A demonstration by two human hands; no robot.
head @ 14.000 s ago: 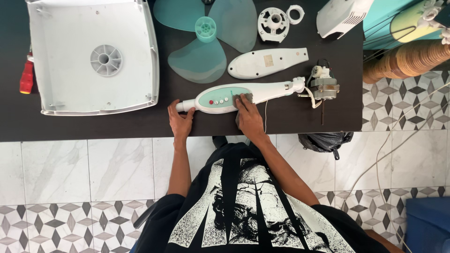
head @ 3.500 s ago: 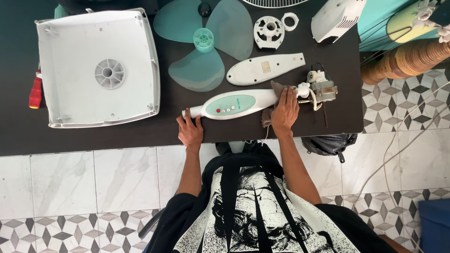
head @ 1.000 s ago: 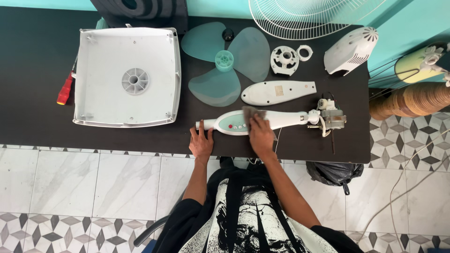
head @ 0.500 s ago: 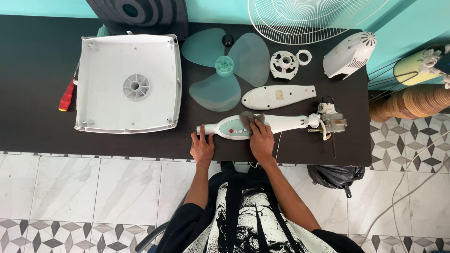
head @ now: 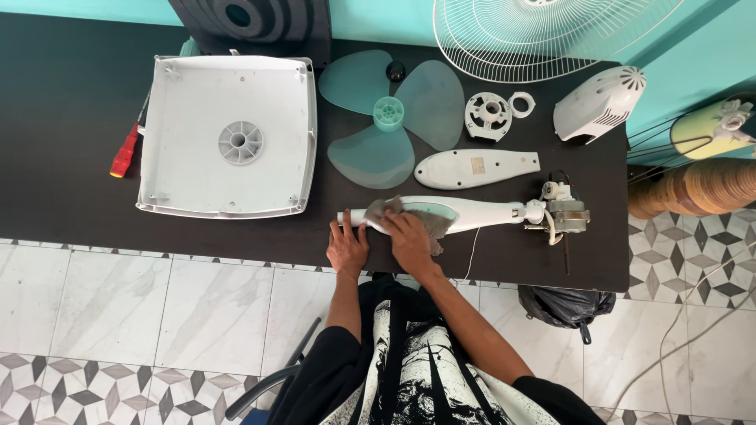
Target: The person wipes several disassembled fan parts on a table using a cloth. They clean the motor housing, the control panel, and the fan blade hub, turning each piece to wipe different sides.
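A person's right hand point(head: 409, 238) presses a grey cloth point(head: 394, 211) flat against the white fan neck housing point(head: 472, 212), fingers spread over the fabric rather than clenched around it, while the left hand point(head: 347, 245) rests at the housing's near end, fingers laid on the narrow tip to steady it. The housing lies lengthwise along the front edge of a dark table point(head: 63, 142), its far end joined to a small grey motor point(head: 565, 216) with loose wires trailing beside it. Just behind the housing lies a matching white cover plate point(head: 476, 168), and behind that a translucent green three-blade fan propeller point(head: 390, 114). To the left sits a large square white fan base point(head: 228, 135), turned underside up, with a red-handled screwdriver point(head: 124, 151) near its left edge. Farther back on the right are a round white plastic fitting point(head: 488, 116), a small white ring point(head: 522, 103), a white motor cover point(head: 600, 103) and a white wire fan guard point(head: 543, 35).
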